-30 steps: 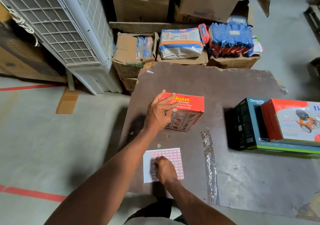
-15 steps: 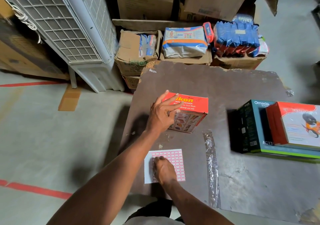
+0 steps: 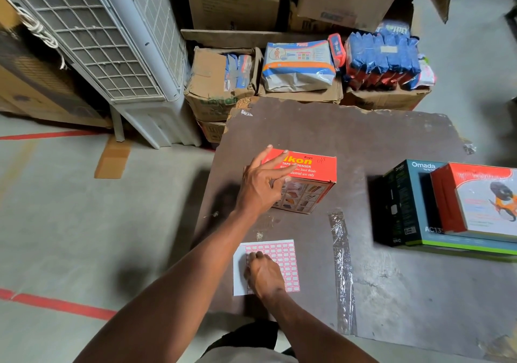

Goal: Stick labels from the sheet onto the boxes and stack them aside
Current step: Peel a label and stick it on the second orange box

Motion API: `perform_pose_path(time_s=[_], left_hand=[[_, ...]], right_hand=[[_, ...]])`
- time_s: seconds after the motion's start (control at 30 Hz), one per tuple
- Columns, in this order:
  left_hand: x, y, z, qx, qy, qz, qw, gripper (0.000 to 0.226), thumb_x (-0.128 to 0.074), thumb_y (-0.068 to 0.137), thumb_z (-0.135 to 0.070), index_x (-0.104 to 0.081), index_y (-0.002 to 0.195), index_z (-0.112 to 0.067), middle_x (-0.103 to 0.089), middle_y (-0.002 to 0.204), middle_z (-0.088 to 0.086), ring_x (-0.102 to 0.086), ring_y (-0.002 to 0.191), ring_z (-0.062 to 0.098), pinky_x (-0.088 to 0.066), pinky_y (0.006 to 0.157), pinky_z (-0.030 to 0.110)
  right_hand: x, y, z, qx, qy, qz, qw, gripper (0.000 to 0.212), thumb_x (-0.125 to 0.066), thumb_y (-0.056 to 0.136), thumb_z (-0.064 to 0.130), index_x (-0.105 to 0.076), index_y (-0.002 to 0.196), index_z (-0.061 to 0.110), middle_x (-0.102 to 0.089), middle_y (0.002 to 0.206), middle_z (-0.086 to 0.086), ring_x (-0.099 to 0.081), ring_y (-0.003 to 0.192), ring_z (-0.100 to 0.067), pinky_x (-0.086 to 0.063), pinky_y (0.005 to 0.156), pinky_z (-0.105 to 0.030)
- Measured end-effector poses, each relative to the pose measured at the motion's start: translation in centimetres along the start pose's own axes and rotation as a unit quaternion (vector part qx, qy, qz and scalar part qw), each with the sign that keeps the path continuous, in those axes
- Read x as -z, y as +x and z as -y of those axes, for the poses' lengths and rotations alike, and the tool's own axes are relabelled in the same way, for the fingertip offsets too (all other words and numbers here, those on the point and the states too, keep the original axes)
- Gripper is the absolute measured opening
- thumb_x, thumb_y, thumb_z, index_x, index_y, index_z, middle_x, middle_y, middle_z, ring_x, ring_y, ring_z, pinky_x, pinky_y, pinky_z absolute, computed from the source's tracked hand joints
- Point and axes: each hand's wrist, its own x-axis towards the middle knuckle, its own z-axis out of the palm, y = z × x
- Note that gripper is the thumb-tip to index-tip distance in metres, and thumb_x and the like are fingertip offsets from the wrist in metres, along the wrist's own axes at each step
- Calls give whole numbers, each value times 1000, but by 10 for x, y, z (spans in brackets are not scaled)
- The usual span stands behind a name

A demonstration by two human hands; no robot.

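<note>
While the left hand (image 3: 261, 188) rests straight fingers on the red cardboard tape-dispenser box (image 3: 303, 181) mid-surface, the right hand (image 3: 264, 274) picks at the pink-gridded white label sheet (image 3: 282, 262), its grip unclear; labelling looks barely begun, beside two boxes stacked at right (image 3: 447, 206)

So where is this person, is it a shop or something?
More likely a storeroom or warehouse. Worn cardboard cartons of packaged goods stand on a bare concrete floor marked with red lines, and boxes get labelled on a rough work table.

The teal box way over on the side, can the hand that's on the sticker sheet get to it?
Probably yes. The right hand rests on the label sheet, and bare tabletop lies between it and the teal box; only flat tape crosses it.
</note>
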Motion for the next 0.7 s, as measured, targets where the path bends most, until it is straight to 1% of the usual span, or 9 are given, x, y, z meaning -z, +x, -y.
perform_pose_path(time_s=[0.2, 0.4, 0.57, 0.63, 0.7], left_hand=[[0, -1, 1, 2, 6, 9, 1000, 44, -73, 89, -12, -69, 128, -31, -55, 147, -9, -28, 150, 17, -44, 109, 59], [0, -1, 2, 2, 1, 9, 1000, 43, -72, 90, -12, -69, 129, -31, -55, 148, -8, -28, 151, 18, -45, 108, 58], [-1, -1, 3, -1, -8, 4, 1000, 44, -71, 89, -12, -69, 128, -32, -56, 147, -8, -29, 150, 18, -49, 103, 59], [-1, 0, 3, -3, -8, 2, 1000, 43, -69, 89, -13, -68, 128, -32, -56, 147, -8, -29, 150, 19, -49, 102, 60], [-1, 0, 2, -3, -10, 1, 1000, 42, -69, 90, -14, -68, 128, -32, -56, 147, -7, -29, 150, 19, -49, 102, 60]], right_hand=[[-3, -1, -1, 12, -23, -2, 1000, 37, -47, 103, 18, -48, 138, 5, -58, 133, -17, -56, 119, -33, -46, 98, -40], [-7, -3, 0, 19, -34, -2, 999, 39, -46, 104, 18, -46, 140, 3, -57, 133, -17, -55, 118, -33, -49, 98, -41], [-11, -3, -2, 31, -51, -7, 998, 43, -46, 103, 8, -40, 145, 2, -55, 137, -19, -54, 122, -34, -48, 101, -41], [-8, -3, -3, 30, -42, -7, 999, 39, -43, 105, 11, -44, 143, 3, -56, 136, -18, -55, 122, -34, -47, 102, -40], [-3, -2, -5, 29, -32, -6, 999, 37, -42, 105, 19, -48, 138, 3, -58, 133, -17, -56, 120, -34, -46, 101, -40]])
